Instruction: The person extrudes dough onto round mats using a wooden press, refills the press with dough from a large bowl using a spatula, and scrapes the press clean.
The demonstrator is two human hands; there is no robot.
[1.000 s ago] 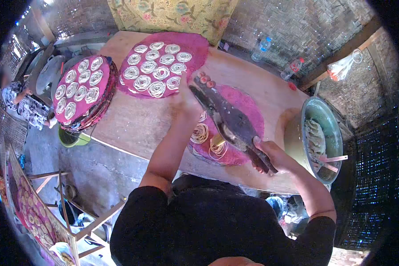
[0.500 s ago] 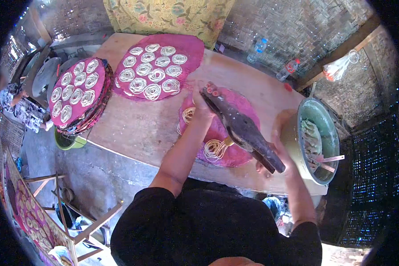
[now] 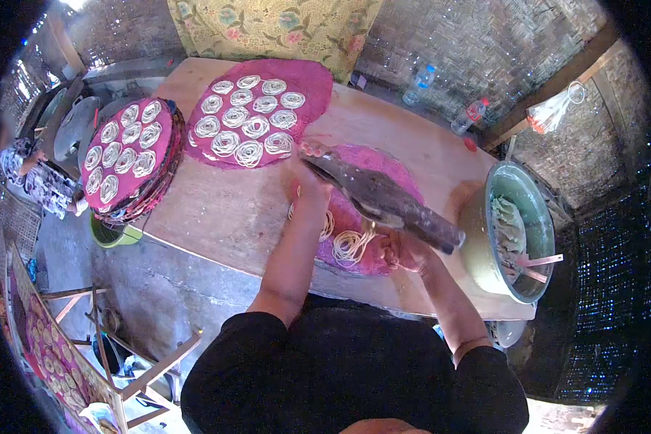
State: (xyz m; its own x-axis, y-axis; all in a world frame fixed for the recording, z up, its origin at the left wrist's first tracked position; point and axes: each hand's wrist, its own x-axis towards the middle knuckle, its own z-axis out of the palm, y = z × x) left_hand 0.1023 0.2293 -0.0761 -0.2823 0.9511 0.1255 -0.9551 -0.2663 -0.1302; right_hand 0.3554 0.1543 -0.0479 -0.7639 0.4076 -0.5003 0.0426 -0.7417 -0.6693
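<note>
A dark, worn wooden hand press [image 3: 383, 195] is held slanting above a round pink cloth [image 3: 394, 165]. My left hand [image 3: 312, 172] is wrapped around its upper left end, fingertips showing over the edge. Below the press's lower right part is my right hand [image 3: 406, 252], its fingers curled close to the dough strands; whether they hold anything is hidden. Pale dough strands hang from under the press into a looped coil [image 3: 350, 247] on the cloth. Another coil [image 3: 327, 226] lies beside it, partly behind my left forearm.
On the wooden table [image 3: 195, 195], another pink cloth [image 3: 307, 79] carries several coils. A stack of round coil-covered trays [image 3: 129, 159] stands left. A deep basin [image 3: 492, 239] with dough and a pink-handled tool is at right. Bottles [image 3: 470, 116] stand behind; a person [image 3: 40, 173] is far left.
My right hand has left the press's lower right end and moved left beneath it, near the coil. The press and my left hand have shifted left.
</note>
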